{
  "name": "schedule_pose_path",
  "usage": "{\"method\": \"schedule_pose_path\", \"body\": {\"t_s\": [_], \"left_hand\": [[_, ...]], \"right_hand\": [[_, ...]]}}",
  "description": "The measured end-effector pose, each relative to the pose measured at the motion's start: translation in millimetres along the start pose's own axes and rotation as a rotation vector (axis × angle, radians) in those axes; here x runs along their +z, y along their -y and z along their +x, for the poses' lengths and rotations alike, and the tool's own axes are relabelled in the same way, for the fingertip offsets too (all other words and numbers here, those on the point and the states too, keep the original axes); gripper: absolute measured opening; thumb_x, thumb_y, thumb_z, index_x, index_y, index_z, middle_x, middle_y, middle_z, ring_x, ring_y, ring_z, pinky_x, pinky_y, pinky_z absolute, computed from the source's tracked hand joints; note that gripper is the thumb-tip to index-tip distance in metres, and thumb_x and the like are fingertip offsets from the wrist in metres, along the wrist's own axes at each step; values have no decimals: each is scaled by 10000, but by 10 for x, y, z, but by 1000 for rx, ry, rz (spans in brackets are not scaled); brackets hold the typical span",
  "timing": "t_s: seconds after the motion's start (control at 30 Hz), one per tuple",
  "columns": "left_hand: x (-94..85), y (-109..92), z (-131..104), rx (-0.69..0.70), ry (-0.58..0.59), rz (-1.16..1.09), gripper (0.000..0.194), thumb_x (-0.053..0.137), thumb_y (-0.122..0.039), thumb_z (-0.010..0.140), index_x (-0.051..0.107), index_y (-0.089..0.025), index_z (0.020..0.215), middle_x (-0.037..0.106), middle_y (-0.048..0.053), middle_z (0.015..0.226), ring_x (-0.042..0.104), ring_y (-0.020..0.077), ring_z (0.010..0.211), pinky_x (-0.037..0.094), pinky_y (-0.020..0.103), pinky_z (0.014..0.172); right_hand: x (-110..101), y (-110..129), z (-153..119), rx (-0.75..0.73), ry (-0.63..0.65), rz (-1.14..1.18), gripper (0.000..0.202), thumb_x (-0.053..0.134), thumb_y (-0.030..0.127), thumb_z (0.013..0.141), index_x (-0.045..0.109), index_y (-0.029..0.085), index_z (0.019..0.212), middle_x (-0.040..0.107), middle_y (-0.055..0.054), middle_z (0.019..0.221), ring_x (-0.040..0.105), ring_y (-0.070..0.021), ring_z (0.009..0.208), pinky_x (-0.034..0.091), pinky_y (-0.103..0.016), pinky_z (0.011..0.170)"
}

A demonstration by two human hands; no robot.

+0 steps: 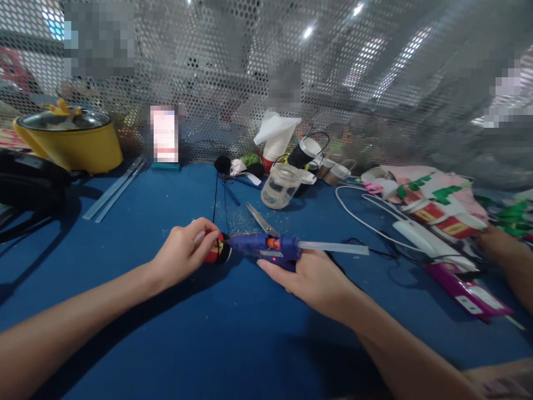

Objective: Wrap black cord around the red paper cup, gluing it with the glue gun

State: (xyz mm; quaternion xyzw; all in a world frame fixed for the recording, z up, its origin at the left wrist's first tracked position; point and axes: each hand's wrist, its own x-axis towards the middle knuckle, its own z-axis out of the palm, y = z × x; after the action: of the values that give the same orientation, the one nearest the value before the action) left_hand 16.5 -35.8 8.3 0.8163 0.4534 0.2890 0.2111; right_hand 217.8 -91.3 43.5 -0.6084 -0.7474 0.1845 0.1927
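At the middle of the blue tabletop [137,244], the right hand [316,278] grips a blue glue gun [266,247], nozzle touching a small red-and-black piece [217,250] pinched by the left hand [185,250]. Scissors [260,218] lie just behind.

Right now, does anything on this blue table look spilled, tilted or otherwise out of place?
Yes. The clear jar behind the scissors leans to one side instead of standing upright. Fine pale specks are scattered on the blue table near the glue gun, which the right hand holds against a small red and black piece in the left hand.
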Motion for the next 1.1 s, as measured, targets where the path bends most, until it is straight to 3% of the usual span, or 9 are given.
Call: {"method": "schedule_pose_path", "body": {"t_s": [0.3,0.47,0.8,1.1], "left_hand": [[7,-3,-11,49,-14,10,196,397,-281,821,545,-152,813,611,1,651,526,98,533,385,202,518],[7,1,-3,6,-3,-6,209,396,-297,823,548,-154,813,618,9,664,530,109,554,392,217,541],[3,1,30,-97,-3,-40,241,395,-335,815,550,-155,777,619,15,657,521,123,561,388,227,538],[4,4,37,-105,-16,-50,234,400,-335,811,547,-158,772,608,7,656,516,124,576,385,230,561]], "right_hand": [[-23,-3,19,28,37,52,174,483,325,750,552,191,662,475,29,415,538,-167,511,395,-258,504],[-38,0,-30,-3,44,73,172,488,319,749,565,193,660,490,27,419,535,-157,484,398,-252,499],[34,-40,-68,-57,28,-16,217,483,351,747,619,183,753,644,-32,714,580,-177,653,441,-269,601],[46,-26,-54,-107,-13,-102,203,489,322,744,631,181,782,658,-43,720,600,-197,669,444,-275,600]]}}
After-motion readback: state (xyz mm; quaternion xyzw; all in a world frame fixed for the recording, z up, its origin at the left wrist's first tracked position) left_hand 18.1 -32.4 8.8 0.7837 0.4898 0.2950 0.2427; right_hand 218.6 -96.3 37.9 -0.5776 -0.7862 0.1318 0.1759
